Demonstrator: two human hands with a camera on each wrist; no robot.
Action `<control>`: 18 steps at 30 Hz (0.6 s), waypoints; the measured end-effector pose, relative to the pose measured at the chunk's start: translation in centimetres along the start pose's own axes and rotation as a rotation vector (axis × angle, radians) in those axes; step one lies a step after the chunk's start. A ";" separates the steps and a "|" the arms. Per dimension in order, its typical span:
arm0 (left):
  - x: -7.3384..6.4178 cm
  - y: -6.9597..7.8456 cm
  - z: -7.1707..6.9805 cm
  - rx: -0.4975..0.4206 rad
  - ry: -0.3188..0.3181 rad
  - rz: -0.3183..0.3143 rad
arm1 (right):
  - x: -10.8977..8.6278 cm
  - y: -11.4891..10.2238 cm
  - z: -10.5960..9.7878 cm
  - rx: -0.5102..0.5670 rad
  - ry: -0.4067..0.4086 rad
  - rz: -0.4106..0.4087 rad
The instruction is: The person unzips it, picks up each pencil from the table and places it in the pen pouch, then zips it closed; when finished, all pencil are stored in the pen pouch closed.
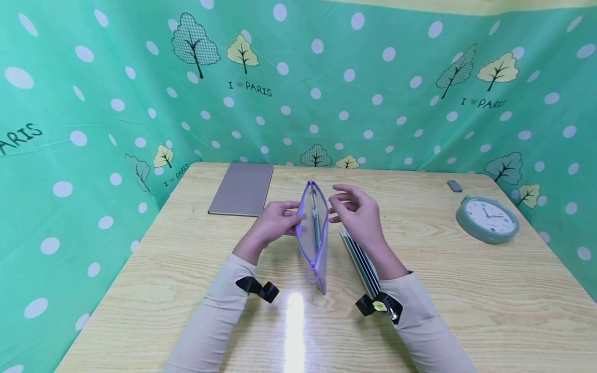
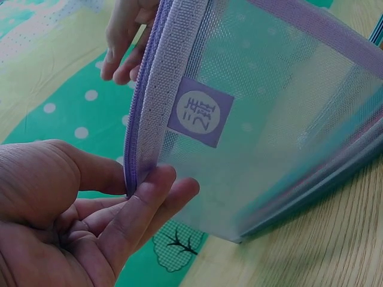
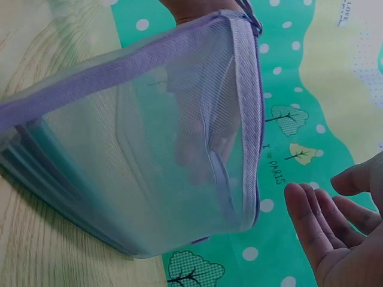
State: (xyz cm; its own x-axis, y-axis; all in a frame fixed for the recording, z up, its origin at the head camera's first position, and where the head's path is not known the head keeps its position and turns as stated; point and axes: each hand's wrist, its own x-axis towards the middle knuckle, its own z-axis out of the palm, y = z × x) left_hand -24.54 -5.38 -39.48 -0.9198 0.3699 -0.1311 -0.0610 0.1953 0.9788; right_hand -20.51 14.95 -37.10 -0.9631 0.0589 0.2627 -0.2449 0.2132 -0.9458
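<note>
A translucent mesh pencil pouch [image 1: 307, 239] with purple zipper edging stands upright on the table, its top unzipped and spread apart. My left hand [image 1: 280, 220] pinches the zipper edge on the left side between thumb and fingers. Through the gap, slim teal pencils [image 1: 317, 230] show inside, lying along the bottom. In the left wrist view a square purple label [image 2: 201, 112] marks the mesh. My right hand [image 1: 356, 212] hovers just right of the opening, fingers loosely bent and holding nothing. Below it, several dark and teal striped pencils [image 1: 361, 261] lie side by side, partly hidden by the wrist.
A grey notebook [image 1: 242, 189] lies at the back left of the wooden table [image 1: 163, 311]. To the right are a round teal clock [image 1: 489, 220] and a small grey eraser-like block [image 1: 454, 186]. A green dotted cloth [image 1: 326, 114] hangs behind.
</note>
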 end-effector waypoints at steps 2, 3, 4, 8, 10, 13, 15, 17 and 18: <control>0.0 0.0 0.1 0.007 0.002 -0.001 | 0.1 -0.1 -0.6 -0.026 -0.006 0.002; 0.0 0.1 0.1 0.011 0.003 -0.002 | 0.2 -0.1 -1.0 -0.046 -0.006 0.003; 0.0 0.1 0.1 0.013 0.004 -0.003 | 0.4 -0.1 -1.5 -0.069 -0.005 0.003; 0.1 0.0 -0.1 0.011 0.008 0.001 | 1.1 0.5 -4.2 -0.195 0.001 0.018; 0.2 -0.1 -0.2 0.009 -0.001 0.002 | 1.2 1.2 -5.6 -0.286 -0.047 0.062; 0.2 -0.1 -0.3 0.007 -0.007 0.000 | 1.3 3.1 -6.9 -0.465 -0.221 0.170; 0.1 0.0 -0.5 0.001 -0.004 -0.012 | 1.3 4.5 -7.3 -0.571 -0.376 0.238; 0.1 0.2 -0.6 -0.007 0.003 -0.016 | 1.5 5.5 -7.5 -0.634 -0.495 0.286; 0.1 0.2 -0.6 -0.010 0.005 -0.021 | 1.5 5.9 -7.5 -0.651 -0.530 0.300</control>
State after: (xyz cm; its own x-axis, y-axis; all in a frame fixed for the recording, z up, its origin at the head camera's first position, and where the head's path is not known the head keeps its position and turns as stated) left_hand -24.89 -5.85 -39.17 -0.9201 0.3615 -0.1509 -0.0842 0.1935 0.9775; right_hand -22.57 23.63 -40.80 -0.9411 -0.2234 -0.2537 -0.0179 0.7824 -0.6225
